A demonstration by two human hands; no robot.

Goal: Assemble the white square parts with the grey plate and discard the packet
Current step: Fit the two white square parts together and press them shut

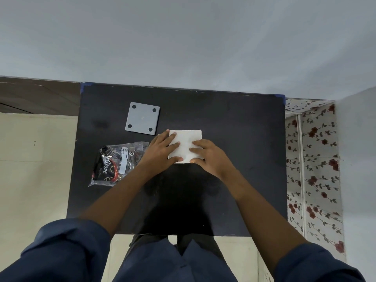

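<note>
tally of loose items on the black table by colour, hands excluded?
Grey: 1, the grey plate
White: 1, the white square part, under both hands; cannot tell if it is more than one piece
Clear with dark print: 1, the packet
Total: 3

The person wears a dark navy blue shirt, its sleeves rolled into thick folds above the elbows, forearms bare. Both hands are bare: left hand (162, 150), right hand (209, 156).
</note>
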